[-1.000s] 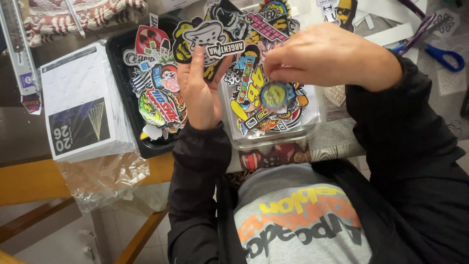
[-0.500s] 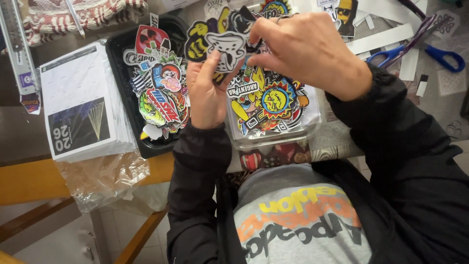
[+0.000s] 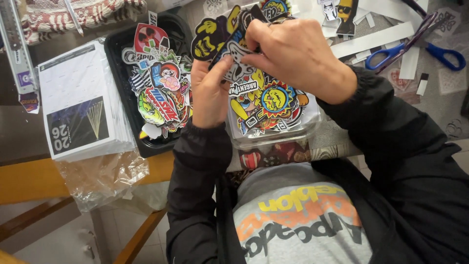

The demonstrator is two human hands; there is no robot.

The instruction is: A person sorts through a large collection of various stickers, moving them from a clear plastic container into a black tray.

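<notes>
My left hand (image 3: 210,93) and my right hand (image 3: 295,58) meet over a clear plastic container (image 3: 273,134) full of colourful die-cut stickers. Together they hold a fanned bunch of stickers (image 3: 222,36), one yellow and black, one white and grey. My right fingers pinch the white-grey sticker at the top of the bunch, and my left hand supports the bunch from below. A black tray (image 3: 117,54) with more stickers (image 3: 161,95) lies just left of my left hand. Both arms are in black sleeves.
A stack of white printed sheets (image 3: 80,105) lies left of the black tray, with crumpled clear plastic (image 3: 100,173) below it. Blue-handled scissors (image 3: 415,49) and paper strips (image 3: 376,39) lie at the upper right. A ruler (image 3: 14,44) lies at the far left. A wooden edge (image 3: 34,178) runs below.
My right hand moved up and left from the container to the bunch in my left hand. The bunch of stickers rose and is now pinched by both hands.
</notes>
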